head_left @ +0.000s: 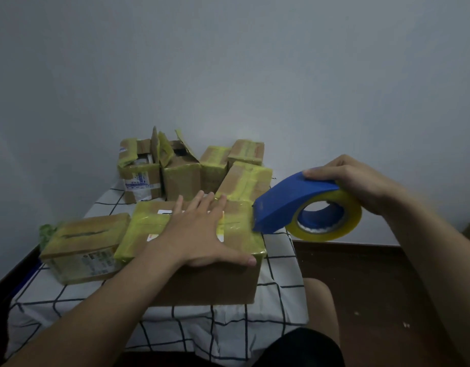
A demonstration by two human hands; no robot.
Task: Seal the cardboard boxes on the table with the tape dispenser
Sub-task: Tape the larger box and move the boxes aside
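Observation:
A large cardboard box (218, 282) with yellowish tape across its top stands at the table's near edge. My left hand (202, 231) lies flat on its lid, fingers straight and spread, thumb along the front edge. My right hand (347, 178) grips the blue tape dispenser (284, 205) from above, just right of the box's top right corner. A roll of yellowish tape (331, 229) sits in the dispenser. The dispenser's front end touches or nearly touches the box corner.
A smaller taped box (83, 247) lies left of the large one. Several more boxes stand behind, two with flaps open (159, 165) and the others taped (244, 181). The table has a white checked cloth (228, 327). A wall is behind, brown floor (374, 287) to the right.

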